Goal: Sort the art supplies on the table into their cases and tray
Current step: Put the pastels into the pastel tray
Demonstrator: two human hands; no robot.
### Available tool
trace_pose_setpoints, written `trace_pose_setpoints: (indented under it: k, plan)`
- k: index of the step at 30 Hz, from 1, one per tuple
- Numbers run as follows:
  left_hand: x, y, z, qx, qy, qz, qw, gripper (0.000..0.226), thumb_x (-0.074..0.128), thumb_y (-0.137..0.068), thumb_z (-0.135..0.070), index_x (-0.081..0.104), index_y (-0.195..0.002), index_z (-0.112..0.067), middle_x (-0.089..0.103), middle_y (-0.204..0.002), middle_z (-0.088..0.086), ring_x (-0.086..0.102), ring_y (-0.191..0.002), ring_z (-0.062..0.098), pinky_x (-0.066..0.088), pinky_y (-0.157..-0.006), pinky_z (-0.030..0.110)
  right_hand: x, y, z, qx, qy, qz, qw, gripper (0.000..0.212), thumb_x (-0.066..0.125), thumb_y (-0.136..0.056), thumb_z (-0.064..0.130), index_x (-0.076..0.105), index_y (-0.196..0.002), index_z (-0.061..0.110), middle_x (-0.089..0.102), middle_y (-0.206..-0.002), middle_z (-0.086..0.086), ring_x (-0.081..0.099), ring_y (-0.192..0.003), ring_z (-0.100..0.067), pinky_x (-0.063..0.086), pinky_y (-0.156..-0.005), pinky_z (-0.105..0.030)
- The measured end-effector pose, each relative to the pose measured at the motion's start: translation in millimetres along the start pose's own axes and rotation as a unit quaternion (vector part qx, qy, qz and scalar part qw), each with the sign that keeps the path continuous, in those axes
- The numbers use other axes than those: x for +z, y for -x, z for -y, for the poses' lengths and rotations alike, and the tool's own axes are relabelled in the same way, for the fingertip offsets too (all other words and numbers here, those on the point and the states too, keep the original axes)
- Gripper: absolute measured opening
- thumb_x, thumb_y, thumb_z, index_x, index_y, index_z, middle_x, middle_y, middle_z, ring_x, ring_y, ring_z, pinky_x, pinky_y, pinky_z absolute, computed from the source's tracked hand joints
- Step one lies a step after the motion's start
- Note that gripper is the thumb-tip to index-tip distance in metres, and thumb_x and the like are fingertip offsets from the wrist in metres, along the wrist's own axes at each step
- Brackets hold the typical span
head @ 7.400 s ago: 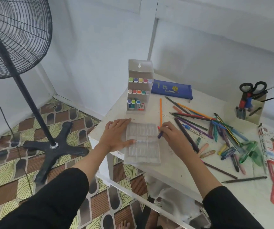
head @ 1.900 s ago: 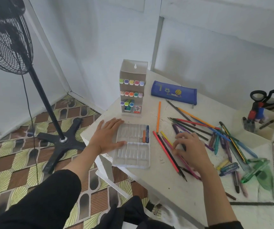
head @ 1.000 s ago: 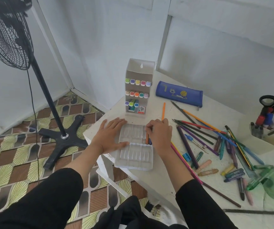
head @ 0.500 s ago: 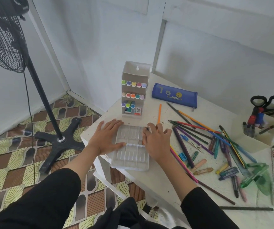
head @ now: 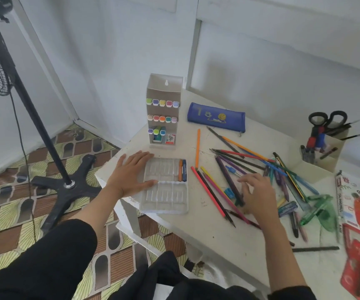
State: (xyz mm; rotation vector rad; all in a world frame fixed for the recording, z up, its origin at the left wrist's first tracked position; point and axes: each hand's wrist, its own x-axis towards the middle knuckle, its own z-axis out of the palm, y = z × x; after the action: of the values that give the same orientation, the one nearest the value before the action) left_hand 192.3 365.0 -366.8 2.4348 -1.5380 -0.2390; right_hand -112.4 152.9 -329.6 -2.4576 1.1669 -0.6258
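Head view, item one: clear slotted tray, lying flat at the near-left corner of the surface. Contents: one orange stick and one blue stick, side by side in the far-right slots; the remaining slots show nothing. Left grip: open, palm down on the tray's left edge, thumb laid across its middle rib. Right grip: well right of the tray, fingers spread and loosely bent over the loose pencils, motion-blurred, with nothing visibly held. Beside it: blue sharpener on its left, short crayons on its right. Farther out: upright marker case just beyond the tray, blue zip pouch to the case's right, scissors holder at far right, red pastel box at the right edge. Step judged in hand: fetching the next piece for the tray. Handling note: take a short stick that fits a slot, not a long pencil; pinch it at mid-length so neighbours are not dragged along; keep the left palm pressing, as the light tray would likely skid; lay the piece in the slot next to the orange one.
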Motion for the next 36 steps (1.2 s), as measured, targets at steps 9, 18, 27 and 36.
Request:
trace_pose_setpoints:
  k: [9,18,27,36]
  plan:
    - [1.8,-1.4,2.7,0.011,0.016,-0.003,1.000,0.095,0.027,-0.067,-0.089,0.016,-0.148,-0.040,0.019,-0.157,-0.010,0.009,-0.146,0.012,-0.002,-0.118,0.048,-34.1,14.9,-31.5,0.042,-0.023,0.130,0.990,0.013,0.072,-0.080,0.010,0.065,-0.073,0.019,0.059,-0.082,0.001,0.051,-0.079,-0.018,0.037,-0.072,-0.029]
    - [2.0,-2.1,3.8,0.008,0.006,0.000,1.000,0.096,0.028,-0.069,-0.087,0.015,-0.149,-0.037,0.018,-0.157,-0.009,0.009,-0.146,0.014,-0.002,-0.118,0.048,-39.3,19.9,-34.8,0.021,0.038,0.171,0.984,0.024,0.077,-0.071,0.000,0.069,-0.079,0.021,0.056,-0.088,0.005,0.048,-0.091,-0.019,0.043,-0.082,-0.035]
    - [-1.6,0.0,-1.3,0.002,0.008,-0.010,1.000,0.096,0.027,-0.068,-0.085,0.019,-0.149,-0.034,0.020,-0.156,-0.009,0.011,-0.146,0.014,0.000,-0.118,0.048,-38.0,40.8,-36.1,0.023,0.031,0.106,0.994,0.023,0.070,-0.078,0.002,0.064,-0.082,0.023,0.057,-0.084,0.006,0.050,-0.085,-0.017,0.038,-0.070,-0.028]
    - [-2.9,0.5,-3.6,0.000,0.011,-0.006,1.000,0.098,0.025,-0.067,-0.085,0.017,-0.149,-0.033,0.018,-0.157,-0.010,0.010,-0.146,0.013,0.000,-0.119,0.047,-36.9,52.7,-4.4,0.111,-0.147,0.051,0.982,0.012,0.062,-0.089,0.014,0.055,-0.095,0.022,0.064,-0.083,0.009,0.062,-0.062,-0.018,0.052,-0.060,-0.034]
